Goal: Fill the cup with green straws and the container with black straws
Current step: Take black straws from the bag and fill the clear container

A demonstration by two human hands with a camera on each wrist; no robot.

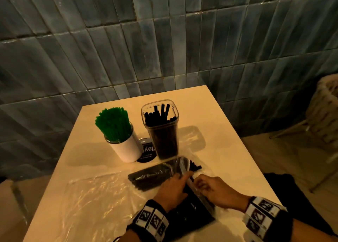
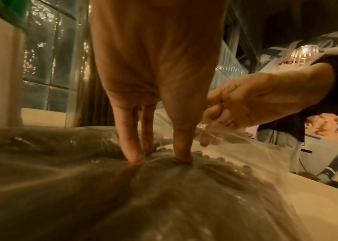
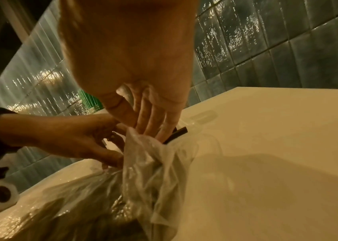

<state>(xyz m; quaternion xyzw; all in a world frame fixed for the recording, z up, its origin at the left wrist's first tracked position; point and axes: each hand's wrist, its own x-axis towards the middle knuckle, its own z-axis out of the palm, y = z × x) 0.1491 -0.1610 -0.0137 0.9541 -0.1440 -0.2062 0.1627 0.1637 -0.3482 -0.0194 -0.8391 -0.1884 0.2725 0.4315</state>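
We're on the bag (image 1: 175, 170) of black straws (image 1: 194, 165), clear crinkled plastic lying on the table (image 1: 228, 150) right under both hands, its open mouth pointing away from us with round straw ends poking out just past the fingertips. Our left hand (image 1: 172, 188) comes down from above, fingers (image 2: 130, 146) straight and pressing the film flat onto the dark bundle; it grips nothing. Our right hand (image 1: 217, 186) sits just beside it, touching at the bag's mouth, thumb and fingers pinching a fold of the thin plastic, and the right wrist view shows the fingers (image 3: 153, 120) reaching into the gathered film next to one black straw end.

Beyond the left hand stands the cup (image 1: 126, 148), white and round, packed with upright green straws (image 1: 113, 122). Beyond both hands, just past the bag's mouth, stands the container (image 1: 161, 130), tall, clear, square with rounded corners, partly filled with black straws. A second sheet of loose plastic (image 1: 95, 192) lies wrinkled and shiny to the left of the left hand. A dark round coaster (image 1: 146, 150) shows between cup and container. Glossy green tiles (image 1: 164, 40) behind.
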